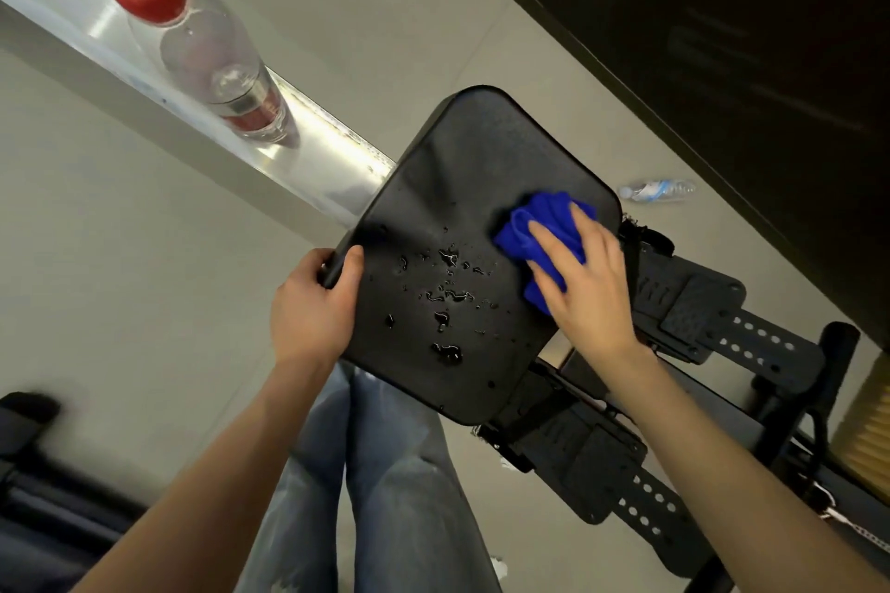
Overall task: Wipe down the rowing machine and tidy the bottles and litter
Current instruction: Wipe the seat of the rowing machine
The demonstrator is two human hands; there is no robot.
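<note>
On the seat [457, 169], at its far corner, the right hand [585, 274] presses a blue cloth [522, 226], its grip open, fingers seemingly flat. The water drops [445, 294] lie mid-seat, toward the left hand [313, 299], whose grip clasps the seat's edge.

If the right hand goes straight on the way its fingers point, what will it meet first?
Pushing the blue cloth ahead, the right hand would cross dry seat toward its far edge, it seems. The water drops lie left of that line, so it would probably miss them.
</note>
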